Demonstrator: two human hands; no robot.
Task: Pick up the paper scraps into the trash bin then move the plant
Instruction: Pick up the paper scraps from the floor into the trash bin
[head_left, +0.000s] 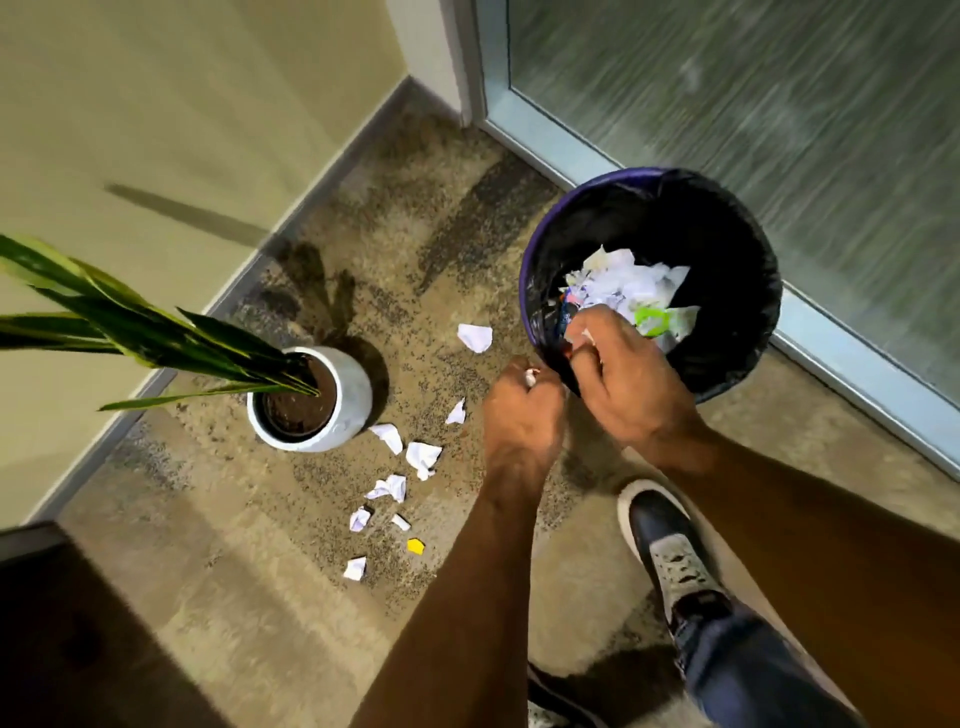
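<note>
Both hands are at the near rim of the bin (535, 249), which stands on the floor (249, 545) to the person's front right, beside the glass door (727, 104). The right hand (623, 379) reaches over the rim with its fingers curled round a bit of white paper, above the heap of scraps already lying in the black liner. The left hand (522, 410) hangs just outside the rim, clenched on a small white scrap that shows between thumb and forefinger. Neither hand has let go.

The relation that matters next is where the remaining scraps (387, 488) lie: all are to the left of the hands, strewn on the floor between the bin and the pot (358, 384). They form a loose line running from one larger piece (475, 336) near the bin, down past the pot's near side, towards the person's feet, ending with a yellow bit (415, 545) and a white one (355, 568). The left hand is the nearer to this line; the right would have to cross the body.

The plant (156, 332) stands in the white pot farther left, close to the wall (156, 104), its long leaves leaning away to the left. It seems untouched, and by my reckoning its turn comes only after the floor is picked clean. The scraps nearest the pot lie just beside its base.
</note>
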